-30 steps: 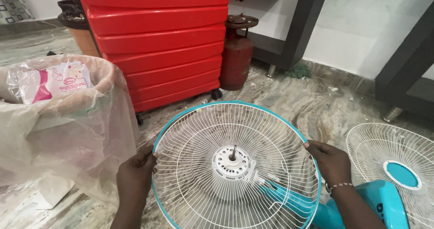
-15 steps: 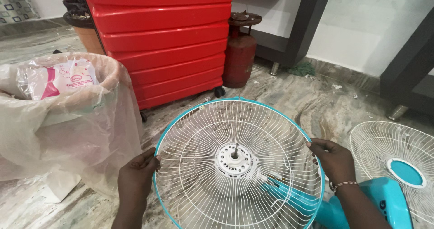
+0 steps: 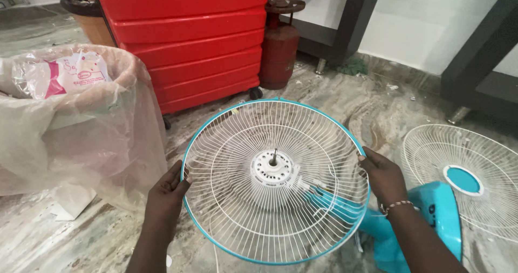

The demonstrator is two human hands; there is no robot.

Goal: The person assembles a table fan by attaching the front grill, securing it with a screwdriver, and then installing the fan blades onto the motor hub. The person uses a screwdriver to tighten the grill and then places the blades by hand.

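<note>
Both hands keep their grip: left hand (image 3: 164, 195) and right hand (image 3: 384, 177) clasp the teal rim of the rear fan guard (image 3: 237, 219). The guard now sits slightly higher; motor shaft (image 3: 274, 155) remains bare, the grip unchanged.

The fan guard (image 3: 275, 181) stands in the middle, on the floor (image 3: 350, 106), with the left hand (image 3: 166, 195) on its left rim and the right hand (image 3: 384, 177) on its right rim. A second guard (image 3: 464, 178) lies to the right. A bagged bin (image 3: 70, 122) sits left; a suitcase (image 3: 183, 41) and gas cylinder (image 3: 279, 46) stand behind.
</note>
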